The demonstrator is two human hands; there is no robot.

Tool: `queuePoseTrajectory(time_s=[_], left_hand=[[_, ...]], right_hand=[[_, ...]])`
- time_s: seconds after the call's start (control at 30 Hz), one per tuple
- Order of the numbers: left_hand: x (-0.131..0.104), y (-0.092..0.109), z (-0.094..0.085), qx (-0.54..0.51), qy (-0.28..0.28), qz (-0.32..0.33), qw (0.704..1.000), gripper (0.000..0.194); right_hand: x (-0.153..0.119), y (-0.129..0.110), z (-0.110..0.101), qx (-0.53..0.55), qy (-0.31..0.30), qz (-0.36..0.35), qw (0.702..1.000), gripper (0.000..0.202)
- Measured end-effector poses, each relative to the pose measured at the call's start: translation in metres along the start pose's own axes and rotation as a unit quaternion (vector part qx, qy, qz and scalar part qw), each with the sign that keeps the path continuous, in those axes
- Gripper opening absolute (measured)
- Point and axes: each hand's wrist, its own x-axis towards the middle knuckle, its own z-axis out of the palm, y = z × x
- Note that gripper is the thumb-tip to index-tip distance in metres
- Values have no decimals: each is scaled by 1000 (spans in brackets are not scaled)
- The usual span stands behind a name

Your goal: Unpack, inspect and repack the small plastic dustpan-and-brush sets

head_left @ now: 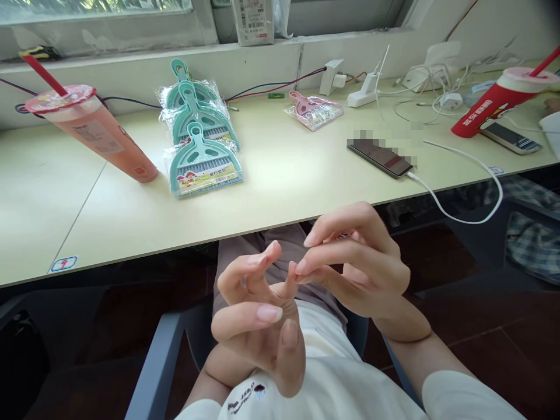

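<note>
The right hand (363, 262) pinches a fingertip of the left hand (262, 315) at lower centre; the left's other fingers curl loosely, apart. A forearm snagging the smooth white cable (502, 189), looped past the table (284, 192) edge, could drag the flat, glossy phone (380, 158) down. The front dustpan set (205, 157), upper left of centre, is half-round teal plastic, bristled, in crinkly clear wrap.
</note>
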Motion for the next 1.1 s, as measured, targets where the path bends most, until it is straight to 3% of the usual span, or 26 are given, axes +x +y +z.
queuePoseTrajectory(time_s=[0.17, 0.27, 0.5, 0.73, 0.9, 1.0, 1.1], left_hand=[[-1, 0, 1, 20, 7, 1, 1000, 19], [0, 0, 3, 20, 18, 8, 1000, 20], [1, 0, 2, -9, 4, 5, 1000, 20], [-2, 0, 0, 11, 13, 1, 1000, 18], [-4, 1, -1, -13, -11, -18, 1000, 24], [-8, -1, -2, 18, 2, -29, 999, 16], [-13, -3, -4, 37, 17, -68, 997, 17]], right_hand=[[1, 3, -2, -11, -42, 21, 999, 8], [-2, 3, -3, 11, -28, 15, 999, 5], [-5, -2, -3, 9, -1, -11, 1000, 25], [-1, -3, 1, 16, 33, -27, 999, 23], [3, -2, 0, 36, 10, -39, 999, 18], [0, 1, 0, 44, 22, -38, 998, 20], [-9, 6, -1, 18, -7, -14, 1000, 19]])
